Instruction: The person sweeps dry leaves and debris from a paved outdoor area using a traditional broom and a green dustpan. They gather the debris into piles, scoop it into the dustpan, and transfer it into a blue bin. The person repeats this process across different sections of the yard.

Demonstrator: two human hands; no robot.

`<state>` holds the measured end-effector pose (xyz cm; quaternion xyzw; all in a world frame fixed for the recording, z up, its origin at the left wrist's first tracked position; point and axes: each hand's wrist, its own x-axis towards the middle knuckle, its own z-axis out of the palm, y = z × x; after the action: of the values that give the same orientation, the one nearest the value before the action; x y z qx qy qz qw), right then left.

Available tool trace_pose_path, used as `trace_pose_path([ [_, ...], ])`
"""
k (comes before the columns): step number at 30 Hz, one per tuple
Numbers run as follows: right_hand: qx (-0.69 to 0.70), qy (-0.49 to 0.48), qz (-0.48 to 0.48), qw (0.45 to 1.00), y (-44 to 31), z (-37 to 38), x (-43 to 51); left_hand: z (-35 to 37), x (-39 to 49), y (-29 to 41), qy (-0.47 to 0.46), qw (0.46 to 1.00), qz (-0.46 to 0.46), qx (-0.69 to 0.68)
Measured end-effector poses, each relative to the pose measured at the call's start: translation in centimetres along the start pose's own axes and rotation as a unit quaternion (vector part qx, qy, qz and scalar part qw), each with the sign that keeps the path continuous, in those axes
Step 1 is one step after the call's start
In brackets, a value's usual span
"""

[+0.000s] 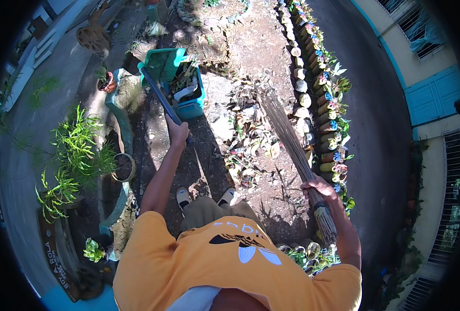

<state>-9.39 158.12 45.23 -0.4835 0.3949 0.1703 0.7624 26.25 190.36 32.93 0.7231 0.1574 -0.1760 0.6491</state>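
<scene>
My left hand (pixel 178 131) grips the dark handle (pixel 156 87) of a green plastic dustpan (pixel 163 64), which is raised beside a teal plastic bin (pixel 191 108). Leaves and a whitish scrap fill the bin's open top. In my right hand (pixel 320 188) is a stick broom (pixel 288 134), held near its bound end. Its bristle tips reach the far right side of a heap of dry leaves (pixel 253 136) on the soil. The dustpan's inner face looks bare, though part of it lies in shade.
A row of white-painted stones (pixel 301 85) and upright bottles with flowers (pixel 325 128) borders the soil on the right, with a paved road (pixel 373 136) beyond. On the left stand a low teal-edged wall (pixel 119 116), a potted plant (pixel 107 83) and a soil-filled pot (pixel 124 167).
</scene>
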Motion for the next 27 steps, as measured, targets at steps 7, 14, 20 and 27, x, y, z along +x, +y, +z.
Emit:
trace_pose_path([
  [7, -0.059, 0.127, 0.082, 0.987, 2.6, -6.6, 8.5, 1.9, -4.3, 2.6, -0.134, 0.991, 0.027, 0.003],
  [14, -0.152, 0.153, 0.062, 0.975, 6.2, -11.1, 12.1, 8.0, -3.9, 0.4, -0.214, 0.968, 0.006, 0.133],
  [20, -0.123, 0.247, 0.085, 0.957, 10.0, -10.9, 13.1, 13.9, 0.9, -2.8, -0.229, 0.928, 0.016, 0.294],
  [27, 0.026, 0.284, 0.077, 0.955, 12.0, -8.6, 16.4, 22.5, 10.4, -5.1, -0.300, 0.855, 0.152, 0.395],
])
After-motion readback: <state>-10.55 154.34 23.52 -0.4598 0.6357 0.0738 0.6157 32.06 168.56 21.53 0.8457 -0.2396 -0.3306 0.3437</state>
